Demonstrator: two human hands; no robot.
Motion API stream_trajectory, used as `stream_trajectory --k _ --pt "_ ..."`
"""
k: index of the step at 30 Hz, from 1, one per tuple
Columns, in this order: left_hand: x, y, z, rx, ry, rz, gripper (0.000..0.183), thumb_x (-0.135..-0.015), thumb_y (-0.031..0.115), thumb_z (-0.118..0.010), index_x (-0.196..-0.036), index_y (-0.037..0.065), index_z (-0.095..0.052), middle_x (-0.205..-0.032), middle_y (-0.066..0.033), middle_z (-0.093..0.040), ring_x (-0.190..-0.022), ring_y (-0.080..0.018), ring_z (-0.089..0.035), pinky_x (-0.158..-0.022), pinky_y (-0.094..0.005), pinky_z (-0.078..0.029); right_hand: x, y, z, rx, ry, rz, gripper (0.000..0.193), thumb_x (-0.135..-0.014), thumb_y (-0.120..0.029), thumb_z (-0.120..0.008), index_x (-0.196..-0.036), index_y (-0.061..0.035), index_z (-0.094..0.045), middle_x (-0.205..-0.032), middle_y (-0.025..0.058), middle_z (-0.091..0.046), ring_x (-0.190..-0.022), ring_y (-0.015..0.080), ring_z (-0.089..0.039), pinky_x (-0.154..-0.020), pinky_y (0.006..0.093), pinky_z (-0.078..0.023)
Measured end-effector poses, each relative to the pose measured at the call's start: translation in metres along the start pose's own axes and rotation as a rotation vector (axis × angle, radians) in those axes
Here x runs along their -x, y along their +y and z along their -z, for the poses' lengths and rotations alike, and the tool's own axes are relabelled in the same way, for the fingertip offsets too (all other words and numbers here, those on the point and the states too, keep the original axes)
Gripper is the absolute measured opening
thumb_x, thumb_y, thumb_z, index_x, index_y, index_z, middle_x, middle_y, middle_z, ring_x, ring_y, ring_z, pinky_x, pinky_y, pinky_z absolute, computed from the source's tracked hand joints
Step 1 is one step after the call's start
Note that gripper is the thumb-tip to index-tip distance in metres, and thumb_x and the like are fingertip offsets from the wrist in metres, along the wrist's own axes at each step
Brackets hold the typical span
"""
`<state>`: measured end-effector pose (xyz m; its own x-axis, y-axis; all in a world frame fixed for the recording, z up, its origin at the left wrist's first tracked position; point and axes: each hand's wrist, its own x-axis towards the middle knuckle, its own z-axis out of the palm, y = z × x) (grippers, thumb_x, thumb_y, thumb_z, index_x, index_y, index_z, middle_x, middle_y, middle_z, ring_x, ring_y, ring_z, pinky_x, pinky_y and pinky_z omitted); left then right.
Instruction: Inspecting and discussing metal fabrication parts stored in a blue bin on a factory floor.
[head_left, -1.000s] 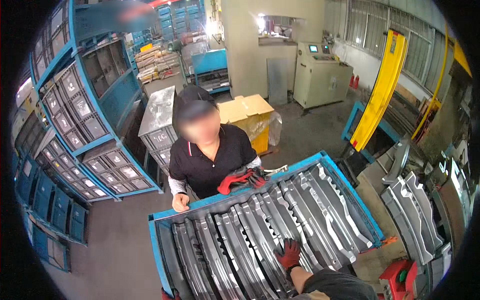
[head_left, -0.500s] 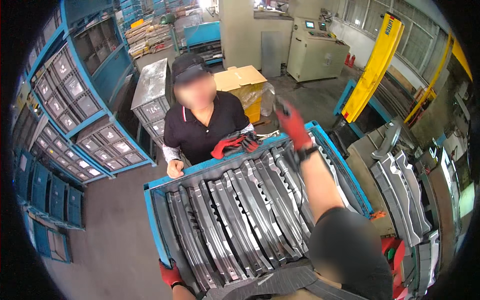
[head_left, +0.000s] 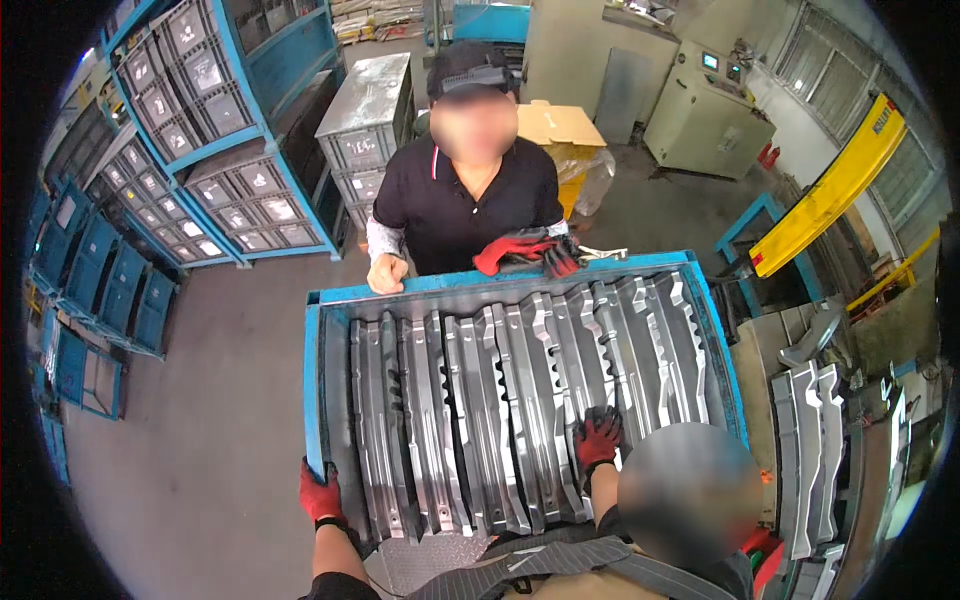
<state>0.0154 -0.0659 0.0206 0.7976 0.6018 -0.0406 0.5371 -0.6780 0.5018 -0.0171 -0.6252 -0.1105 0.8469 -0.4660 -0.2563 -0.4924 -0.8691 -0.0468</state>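
Note:
In front of me is a blue-framed bin (head_left: 520,279) with long, stamped grey metal parts (head_left: 480,420) standing side by side in it. At the bin's near left corner, my left hand (head_left: 320,494), in a red glove, is closed around the blue rim. My right hand (head_left: 598,438), in a red and black glove, rests on the metal parts right of the middle, its fingers stretched out and apart. Nothing can be seen held in it.
Across the bin stands a person (head_left: 470,215) with a bare hand (head_left: 387,272) on the far rim. Beside that person's other arm are red and black gloves (head_left: 530,252). Racks of grey crates (head_left: 245,205) stand left; more metal parts (head_left: 805,440) and a yellow post (head_left: 830,190) are right.
My right hand has come back from beyond the far right rim and down onto the metal parts. My left hand remains on the rim. The whole view has shifted.

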Motion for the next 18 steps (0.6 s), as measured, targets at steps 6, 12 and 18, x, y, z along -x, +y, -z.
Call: stream_trajectory --k 6,12,18 --pt "0.003 -0.003 0.01 -0.038 0.011 0.036 0.069 -0.068 0.016 -0.074 -0.131 0.016 -0.045 -0.117 -0.0146 -0.059 -0.107 -0.0325 -0.057 -0.089 -0.0413 -0.046 -0.006 -0.01 0.038 -0.463 0.29 -0.072 0.089 -0.071 -0.04 -0.07 -0.141 -0.0091 -0.025 -0.14 0.0258 -0.029 -0.128 0.0418 -0.031 -0.106 0.0473 -0.027" --pt "0.002 0.021 0.004 -0.03 -0.038 0.035 0.064 -0.071 0.022 -0.072 -0.129 0.015 -0.047 -0.116 -0.0142 -0.06 -0.106 -0.032 -0.058 -0.089 -0.0414 -0.046 -0.043 0.025 0.025 -0.413 0.048 -0.38 0.07 -0.064 -0.028 -0.072 -0.122 0.0013 -0.047 -0.122 0.0251 -0.052 -0.114 0.0385 -0.05 -0.097 0.0419 -0.041" --pt "0.01 0.007 0.027 -0.052 0.027 0.038 0.058 -0.075 0.026 -0.069 -0.128 0.014 -0.048 -0.115 -0.0145 -0.06 -0.106 -0.0313 -0.058 -0.088 -0.0401 -0.046 -0.071 0.004 -0.006 -0.333 -0.146 -0.594 0.052 -0.073 -0.033 -0.063 -0.116 -0.0058 -0.055 -0.116 0.018 -0.059 -0.111 0.0321 -0.056 -0.094 0.0447 -0.043"
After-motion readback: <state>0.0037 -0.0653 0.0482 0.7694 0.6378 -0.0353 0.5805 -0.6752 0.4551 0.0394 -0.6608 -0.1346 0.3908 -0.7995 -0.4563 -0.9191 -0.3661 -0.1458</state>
